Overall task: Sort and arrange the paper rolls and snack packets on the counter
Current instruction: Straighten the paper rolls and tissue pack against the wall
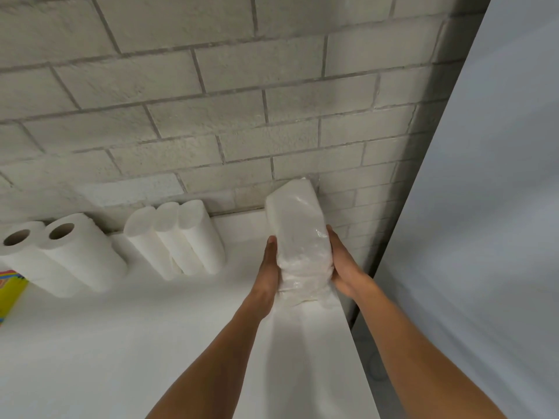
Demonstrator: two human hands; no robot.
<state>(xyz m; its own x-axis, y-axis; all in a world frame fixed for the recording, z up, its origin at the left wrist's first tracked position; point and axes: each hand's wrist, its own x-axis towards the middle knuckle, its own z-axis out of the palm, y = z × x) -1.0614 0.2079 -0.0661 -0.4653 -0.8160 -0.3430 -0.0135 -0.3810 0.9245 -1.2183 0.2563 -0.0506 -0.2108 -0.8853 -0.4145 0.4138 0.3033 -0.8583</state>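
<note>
While both hands reach forward over the white counter, the scene reads from left to right as follows.

Far left of the hands: a yellow snack packet lies at the frame's edge, only partly in view.

Left of the hands: two paper towel rolls stand side by side against the brick wall, their brown cardboard cores showing on top.

Nearer left of the hands: three slimmer white rolls stand touching one another, by the wall.

Left hand: fingers straight, pressed flat against the left side of a plastic-wrapped white paper pack.

Between the hands: the wrapped pack stands upright on the counter near its right edge, close to the wall.

Right hand: fingers laid along the pack's right side, pressing inward.

Right of the hands: a plain pale-grey panel rises beside the counter.
</note>
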